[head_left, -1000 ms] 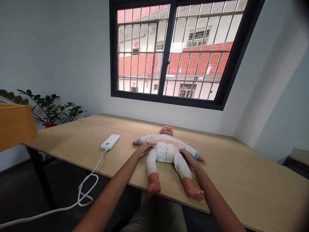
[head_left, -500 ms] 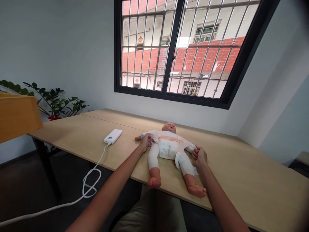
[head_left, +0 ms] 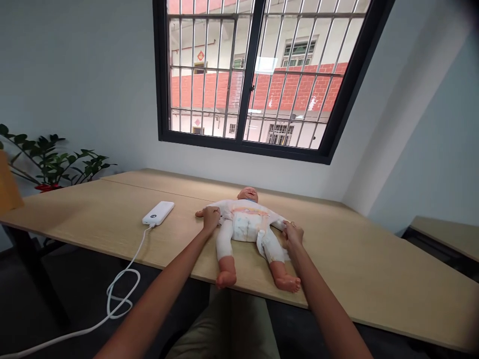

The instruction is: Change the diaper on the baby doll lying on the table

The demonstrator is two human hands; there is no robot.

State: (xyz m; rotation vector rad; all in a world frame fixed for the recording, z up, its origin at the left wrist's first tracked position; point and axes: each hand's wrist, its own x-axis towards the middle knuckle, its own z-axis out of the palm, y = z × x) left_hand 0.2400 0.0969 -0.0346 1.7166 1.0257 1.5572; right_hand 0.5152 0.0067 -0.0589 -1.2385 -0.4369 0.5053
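A baby doll (head_left: 247, 194) lies on its back on the table, feet toward me, arms spread to both sides. It wears a white long-sleeved garment (head_left: 225, 238) and a white diaper (head_left: 247, 227) with faint printed marks and an orange-pink band at the waist. My left hand (head_left: 211, 218) is closed on the sleeve of the doll's arm at the left, whose small hand pokes out beyond. At the end of the other sleeve, my right hand (head_left: 293, 232) is closed with fingers pinched on the cuff. The doll's hand there is hidden. Loose white material hangs beside the leg at the right.
A white power bank (head_left: 158, 213) lies on the wooden table (head_left: 337, 259) to the left, its white cable (head_left: 111, 299) looping over the front edge. A potted plant (head_left: 56, 159) stands at the far left, near an orange-brown object (head_left: 9, 187). A barred window is ahead.
The view has swung a little to the right, so everything sits farther left. My left hand has turned back-up over the sleeve; my right hand stays at the other cuff.
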